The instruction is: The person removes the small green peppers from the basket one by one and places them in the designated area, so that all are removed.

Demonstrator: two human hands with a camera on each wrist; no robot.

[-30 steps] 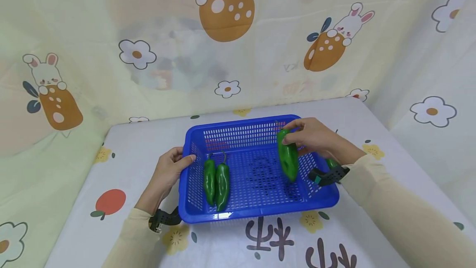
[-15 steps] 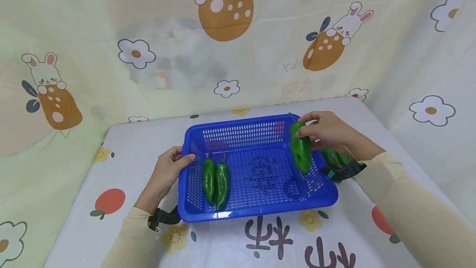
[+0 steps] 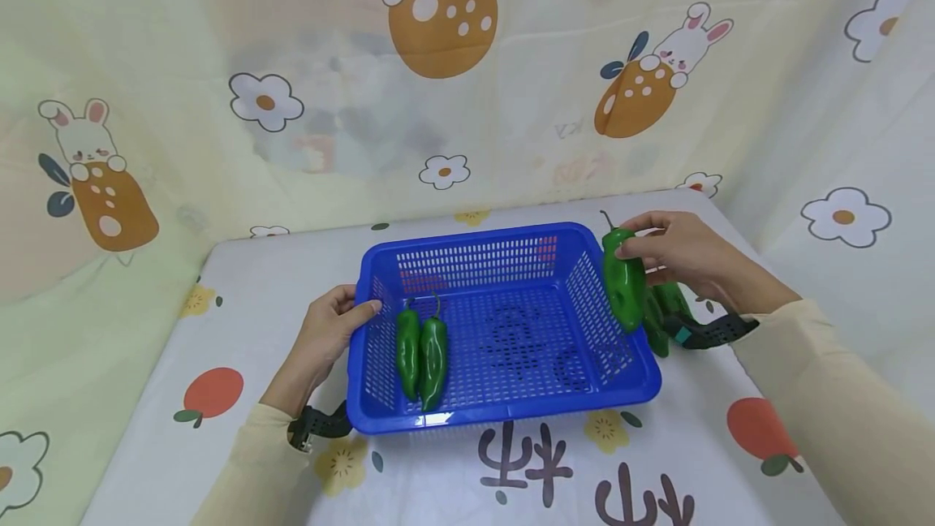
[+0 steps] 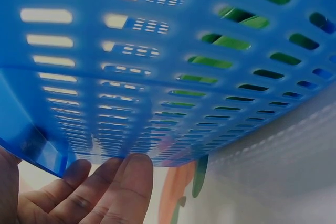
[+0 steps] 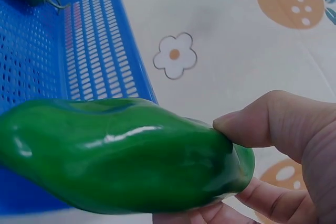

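Observation:
My right hand (image 3: 690, 254) pinches a long green pepper (image 3: 625, 291) near its stem end, between thumb and fingers. The pepper hangs tip down over the right rim of a blue plastic basket (image 3: 504, 412); the right wrist view shows its glossy side (image 5: 115, 156) up close. My left hand (image 3: 321, 343) grips the basket's left rim, thumb on top. From below, the left wrist view shows its fingers (image 4: 134, 182) against the slotted wall. Two green peppers, one slimmer (image 3: 407, 351) and one darker (image 3: 434, 364), lie side by side at the basket's left end.
More green peppers (image 3: 657, 335) lie on the table just right of the basket, partly hidden by the right hand and wrist strap. A patterned cloth (image 3: 219, 461) covers the table. Behind it hangs a curtain (image 3: 351, 185) with rabbit and flower prints.
My right hand has carried the pepper rightward, from above the basket's inside to over its right rim. Peppers on the table came into fuller view. The left hand keeps its grip.

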